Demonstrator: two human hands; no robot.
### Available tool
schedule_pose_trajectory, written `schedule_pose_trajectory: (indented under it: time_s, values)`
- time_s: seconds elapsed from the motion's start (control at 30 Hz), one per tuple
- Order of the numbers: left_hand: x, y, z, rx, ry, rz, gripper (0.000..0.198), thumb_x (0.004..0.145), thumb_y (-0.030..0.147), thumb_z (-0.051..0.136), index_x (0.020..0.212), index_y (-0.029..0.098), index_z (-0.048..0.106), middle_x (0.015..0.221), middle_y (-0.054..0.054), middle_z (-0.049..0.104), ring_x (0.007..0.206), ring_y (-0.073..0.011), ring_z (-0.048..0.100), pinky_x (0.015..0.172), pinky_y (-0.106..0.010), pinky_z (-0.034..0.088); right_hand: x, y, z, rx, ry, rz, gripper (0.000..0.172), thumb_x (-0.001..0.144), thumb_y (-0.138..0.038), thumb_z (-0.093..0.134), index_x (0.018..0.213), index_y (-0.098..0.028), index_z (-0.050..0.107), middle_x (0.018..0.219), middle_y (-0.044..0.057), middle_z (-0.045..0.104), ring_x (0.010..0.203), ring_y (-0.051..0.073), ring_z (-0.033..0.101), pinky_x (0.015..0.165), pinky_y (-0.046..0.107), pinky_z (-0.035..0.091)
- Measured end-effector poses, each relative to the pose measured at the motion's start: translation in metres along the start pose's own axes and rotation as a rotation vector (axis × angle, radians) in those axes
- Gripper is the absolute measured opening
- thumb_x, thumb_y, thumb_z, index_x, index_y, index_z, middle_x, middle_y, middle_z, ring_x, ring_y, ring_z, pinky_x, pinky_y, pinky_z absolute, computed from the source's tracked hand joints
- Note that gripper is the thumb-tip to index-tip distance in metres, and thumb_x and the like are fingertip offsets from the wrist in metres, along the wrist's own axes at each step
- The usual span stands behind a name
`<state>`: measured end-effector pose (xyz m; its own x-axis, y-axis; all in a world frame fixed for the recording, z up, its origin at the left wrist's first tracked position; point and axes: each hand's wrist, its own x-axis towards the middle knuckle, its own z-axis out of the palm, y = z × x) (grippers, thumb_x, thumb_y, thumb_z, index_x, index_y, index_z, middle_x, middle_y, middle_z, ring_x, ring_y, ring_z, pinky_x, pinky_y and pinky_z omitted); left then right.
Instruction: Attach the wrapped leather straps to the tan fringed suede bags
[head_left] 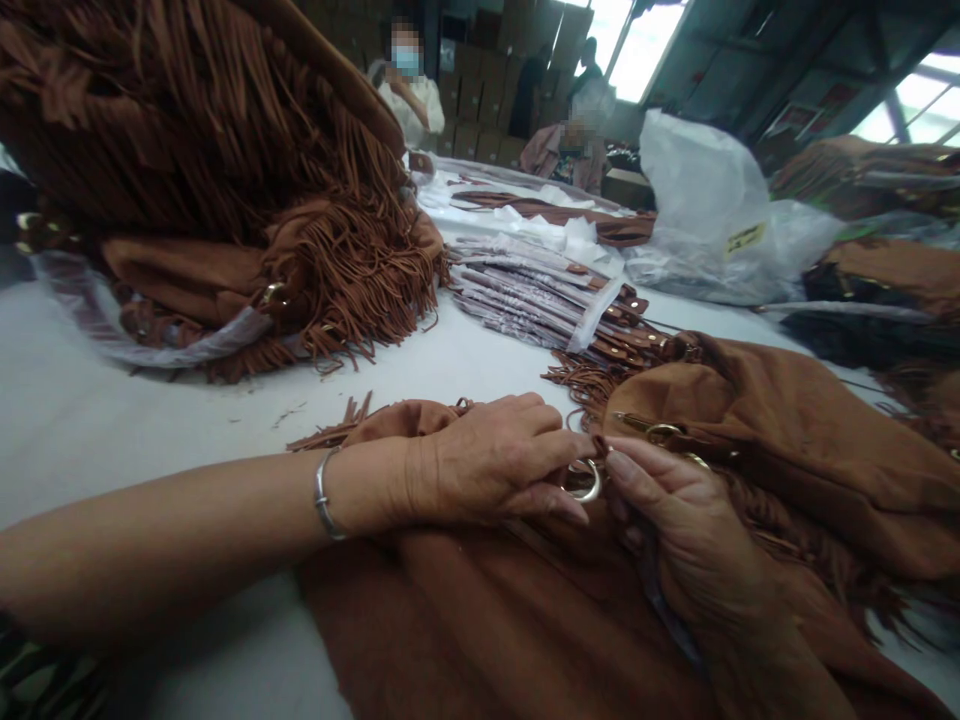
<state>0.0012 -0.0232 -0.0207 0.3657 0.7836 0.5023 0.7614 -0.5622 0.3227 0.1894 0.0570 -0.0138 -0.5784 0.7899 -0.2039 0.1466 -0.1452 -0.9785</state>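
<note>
Metal ring (595, 484) sits between the 2 hands, above a large brown suede-like bag (480, 620) lying along the near edge of the tabletop (195, 425). The left hand (487, 460), with a silver bracelet (323, 498) at its wrist, comes in flat from the side; its index finger and thumb are drawn narrow, holding the ring at their tips. The right hand (694, 515) faces it, fingers pinched close on a small brown strap end (599, 443) just above the ring. A plastic-wrapped strap (661, 600) hangs below the right palm; whether it joins that end cannot be told.

Just beyond the right hand lies a second brown bag (795, 430) with gold rings and fringe. Past the hands, a bundle of wrapped straps (517, 290) is bound by a white band (596, 315), near a clear plastic bag (697, 200). Fringed bags (187, 140) are heaped at the far left. In the background are 2 people, 1 in a pale top (424, 105), and stacked boxes (480, 95).
</note>
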Motion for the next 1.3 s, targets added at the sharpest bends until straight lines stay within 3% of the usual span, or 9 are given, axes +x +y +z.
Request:
schedule_pose_trajectory:
  time_s: [0.1, 0.23, 0.33, 0.47, 0.73, 0.93, 1.3]
  values:
    - [0.0, -0.002, -0.002, -0.005, -0.053, -0.02, 0.04, 0.09, 0.046, 0.047, 0.103, 0.01, 0.058, 0.09, -0.01, 0.057, 0.082, -0.0186, 0.049, 0.072, -0.029, 0.044, 0.0, 0.0, 0.002, 0.073, 0.051, 0.034, 0.044, 0.06, -0.042, 0.082, 0.093, -0.017, 0.07, 0.053, -0.003, 0.053, 0.044, 0.006, 0.04, 0.037, 0.014, 0.031]
    - [-0.001, -0.003, -0.005, 0.029, -0.095, -0.023, 0.032, 0.091, 0.045, 0.045, 0.09, 0.014, 0.055, 0.087, -0.008, 0.056, 0.08, -0.0179, 0.048, 0.07, -0.029, 0.043, 0.001, -0.003, 0.003, 0.089, 0.082, 0.089, 0.042, 0.058, -0.04, 0.084, 0.089, -0.015, 0.07, 0.049, -0.005, 0.049, 0.04, 0.004, 0.037, 0.034, 0.012, 0.027]
    - [-0.001, -0.003, -0.006, 0.095, -0.123, -0.04, 0.036, 0.092, 0.049, 0.04, 0.098, 0.015, 0.052, 0.089, -0.007, 0.056, 0.076, -0.0176, 0.048, 0.067, -0.03, 0.043, 0.003, -0.005, 0.002, 0.1, 0.003, 0.122, 0.035, 0.065, -0.042, 0.079, 0.084, -0.015, 0.068, 0.045, -0.008, 0.041, 0.036, 0.001, 0.028, 0.032, 0.012, 0.022]
    - [-0.001, -0.001, -0.008, 0.104, -0.19, -0.058, 0.034, 0.093, 0.045, 0.039, 0.111, 0.016, 0.046, 0.093, -0.006, 0.056, 0.076, -0.017, 0.049, 0.065, -0.029, 0.042, 0.002, -0.007, 0.0, 0.071, -0.09, 0.142, 0.033, 0.072, -0.046, 0.072, 0.072, -0.015, 0.06, 0.044, -0.008, 0.037, 0.034, 0.001, 0.026, 0.032, 0.012, 0.02]
    - [0.0, 0.0, -0.013, 0.024, -0.18, -0.08, 0.038, 0.093, 0.052, 0.035, 0.095, 0.017, 0.05, 0.087, -0.004, 0.056, 0.071, -0.0143, 0.05, 0.062, -0.026, 0.039, 0.0, -0.004, 0.002, -0.01, -0.098, 0.1, 0.039, 0.073, -0.051, 0.07, 0.066, -0.017, 0.053, 0.043, -0.009, 0.033, 0.034, 0.002, 0.023, 0.033, 0.014, 0.017]
    - [-0.001, -0.001, -0.011, 0.02, -0.222, -0.07, 0.045, 0.091, 0.056, 0.033, 0.094, 0.016, 0.053, 0.086, -0.005, 0.057, 0.07, -0.0155, 0.05, 0.061, -0.027, 0.039, 0.0, -0.004, 0.005, -0.054, -0.078, 0.086, 0.039, 0.076, -0.052, 0.066, 0.066, -0.017, 0.051, 0.044, -0.008, 0.035, 0.036, 0.003, 0.024, 0.033, 0.015, 0.016]
    - [-0.001, -0.002, -0.012, -0.04, -0.183, -0.031, 0.045, 0.092, 0.052, 0.038, 0.094, 0.012, 0.057, 0.084, -0.007, 0.058, 0.072, -0.0162, 0.05, 0.066, -0.027, 0.041, 0.007, 0.002, 0.003, -0.055, -0.099, 0.072, 0.038, 0.073, -0.051, 0.07, 0.066, -0.016, 0.058, 0.045, -0.006, 0.039, 0.037, 0.004, 0.028, 0.032, 0.015, 0.019]
